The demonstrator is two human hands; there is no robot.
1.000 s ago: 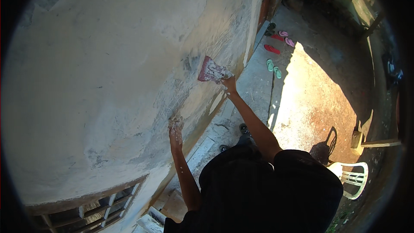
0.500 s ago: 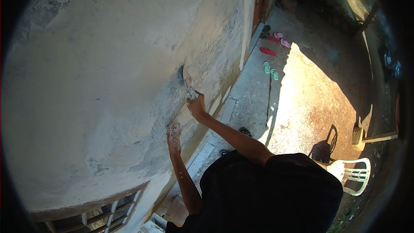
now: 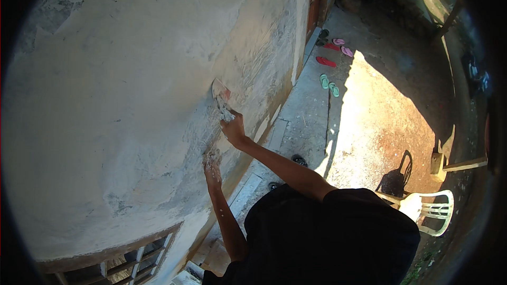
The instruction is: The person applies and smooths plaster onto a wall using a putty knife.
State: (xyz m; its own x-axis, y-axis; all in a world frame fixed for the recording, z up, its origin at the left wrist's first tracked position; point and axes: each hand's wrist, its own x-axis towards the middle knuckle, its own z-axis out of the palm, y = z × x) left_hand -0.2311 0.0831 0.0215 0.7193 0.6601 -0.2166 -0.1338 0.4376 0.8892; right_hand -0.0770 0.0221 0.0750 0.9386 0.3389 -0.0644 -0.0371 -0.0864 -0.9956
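Note:
In front of me stands a pale wall (image 3: 132, 84) with patchy, rough and scraped plaster. My right hand (image 3: 234, 129) is closed round the handle of a trowel (image 3: 218, 92) whose pointed, plaster-smeared blade is at the wall surface. The handle is crusted with white material. Below and slightly left of it is my left hand (image 3: 212, 168), coated with whitish plaster and close to the wall. Its fingers blend into the wall behind, so whether it holds anything is hidden.
A barred window (image 3: 132, 261) opens at the lower left. Several sandals (image 3: 326, 62) lie on the concrete ledge (image 3: 303, 111) along the wall's foot. A white plastic chair (image 3: 435, 211) stands at the right, near a wooden beam (image 3: 465, 164).
My right hand and the trowel have moved a little left along the wall, and the blade's face shows more. The left hand has stayed nearly still.

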